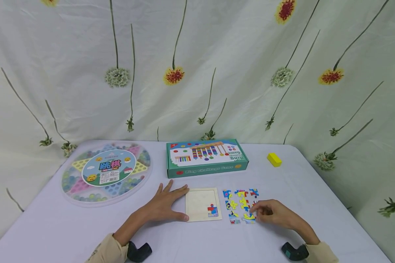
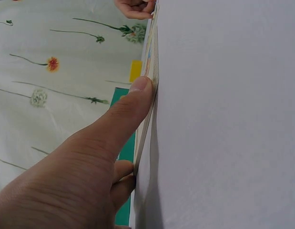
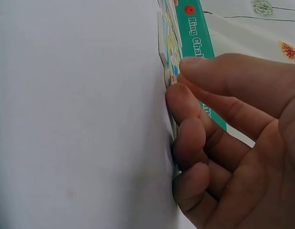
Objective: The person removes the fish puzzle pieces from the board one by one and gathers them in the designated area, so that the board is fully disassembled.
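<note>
A square wooden puzzle tray (image 1: 197, 201) lies flat, one puzzle piece (image 1: 212, 210) set in its lower right corner. My left hand (image 1: 162, 204) is spread along the tray's left side, index finger at the top corner and thumb at the bottom corner. In the left wrist view the thumb (image 2: 140, 88) presses on the tray's edge. Several loose colourful puzzle pieces (image 1: 233, 204) lie right of the tray. My right hand (image 1: 273, 212) reaches in from the right, its index fingertip touching the bottom middle piece (image 1: 249, 218); the other fingers are loosely bent.
Behind the tray stands a green Ring Challenge Game box (image 1: 207, 171). A round Chinese checkers set (image 1: 108, 171) under a clear cover sits at the left. A yellow block (image 1: 274, 159) lies at the back right. A flowered curtain (image 1: 197, 44) hangs behind the white table.
</note>
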{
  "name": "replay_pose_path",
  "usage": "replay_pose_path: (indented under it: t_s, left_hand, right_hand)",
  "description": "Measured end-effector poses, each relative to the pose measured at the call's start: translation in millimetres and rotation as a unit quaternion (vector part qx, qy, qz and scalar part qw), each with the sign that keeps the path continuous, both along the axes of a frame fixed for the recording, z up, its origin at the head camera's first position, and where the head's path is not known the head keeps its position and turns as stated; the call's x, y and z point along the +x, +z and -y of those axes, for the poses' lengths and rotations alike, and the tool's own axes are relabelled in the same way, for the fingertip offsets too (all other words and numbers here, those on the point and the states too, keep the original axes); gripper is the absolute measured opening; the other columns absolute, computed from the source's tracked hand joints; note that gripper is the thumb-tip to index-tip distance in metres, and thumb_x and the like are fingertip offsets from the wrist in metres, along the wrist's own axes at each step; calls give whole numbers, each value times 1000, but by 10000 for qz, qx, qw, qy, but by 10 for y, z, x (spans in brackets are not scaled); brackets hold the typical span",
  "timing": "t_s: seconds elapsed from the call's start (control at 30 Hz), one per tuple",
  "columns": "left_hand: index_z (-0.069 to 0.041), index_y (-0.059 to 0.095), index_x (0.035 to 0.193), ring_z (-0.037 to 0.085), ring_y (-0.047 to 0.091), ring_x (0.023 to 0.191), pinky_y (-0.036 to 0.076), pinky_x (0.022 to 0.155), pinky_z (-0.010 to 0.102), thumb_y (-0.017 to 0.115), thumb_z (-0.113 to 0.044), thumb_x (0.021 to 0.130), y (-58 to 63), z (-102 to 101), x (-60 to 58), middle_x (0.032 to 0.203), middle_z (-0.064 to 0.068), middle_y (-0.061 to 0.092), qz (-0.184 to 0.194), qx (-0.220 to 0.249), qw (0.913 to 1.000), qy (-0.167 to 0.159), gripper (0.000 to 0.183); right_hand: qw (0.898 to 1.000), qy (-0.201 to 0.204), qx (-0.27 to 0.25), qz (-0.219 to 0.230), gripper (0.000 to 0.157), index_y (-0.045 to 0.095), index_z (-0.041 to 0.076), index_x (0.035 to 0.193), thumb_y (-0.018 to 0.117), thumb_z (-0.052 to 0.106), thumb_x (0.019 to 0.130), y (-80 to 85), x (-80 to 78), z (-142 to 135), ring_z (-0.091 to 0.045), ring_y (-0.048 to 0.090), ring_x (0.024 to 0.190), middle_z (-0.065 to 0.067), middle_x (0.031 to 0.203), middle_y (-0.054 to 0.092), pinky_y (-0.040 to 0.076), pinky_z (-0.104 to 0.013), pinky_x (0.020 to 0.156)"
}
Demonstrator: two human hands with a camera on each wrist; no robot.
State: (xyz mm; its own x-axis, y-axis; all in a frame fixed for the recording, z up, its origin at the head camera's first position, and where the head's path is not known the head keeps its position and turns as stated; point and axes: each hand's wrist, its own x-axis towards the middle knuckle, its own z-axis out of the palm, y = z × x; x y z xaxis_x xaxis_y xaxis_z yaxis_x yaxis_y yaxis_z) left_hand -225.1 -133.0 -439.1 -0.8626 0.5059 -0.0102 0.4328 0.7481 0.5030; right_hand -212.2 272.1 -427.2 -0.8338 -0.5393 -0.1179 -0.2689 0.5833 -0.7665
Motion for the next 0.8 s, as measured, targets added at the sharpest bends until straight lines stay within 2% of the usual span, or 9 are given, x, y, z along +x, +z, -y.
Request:
replay_pose_path:
  t_s: [0.2, 0.4, 0.6, 0.8]
  left_hand:
    - [-18, 41, 147, 45, 3, 145, -5, 112, 65, 71, -65, 71, -11, 1, -4, 153, 1, 36, 11, 9, 10000, -38, 94]
    - [-18, 41, 146, 46, 3, 144, -4, 112, 66, 71, -64, 71, -3, -5, 0, 153, 2, 36, -3, 5, 10000, -49, 93]
    - [-18, 41, 147, 45, 2, 145, -6, 112, 65, 71, -64, 71, -3, -4, -1, 153, 0, 35, 33, 28, 10000, -41, 94]
    - [-19, 41, 147, 44, 2, 145, -6, 112, 64, 71, -66, 71, -12, -3, -9, 154, -1, 35, 38, 27, 10000, -13, 94]
  right_hand:
    - [10000, -45, 46, 28, 19, 69, 6, 105, 63, 3, 87, 44, 5, 29, -6, 49, 70, 1, 78, 54, 40, -18, 60]
    - [9988, -175, 216, -398, 19, 68, 7, 105, 67, 9, 87, 118, -22, 143, -9, 50, 72, 1, 80, 56, 44, -20, 60]
    - [9958, -106, 223, -881, 32, 64, 8, 118, 69, 13, 86, 162, -87, 356, -15, 55, 83, -3, 97, 63, 48, -21, 68]
    - [9942, 128, 194, -1050, 46, 58, 9, 128, 73, 18, 85, 195, -166, 670, -23, 57, 97, -7, 117, 61, 51, -28, 77]
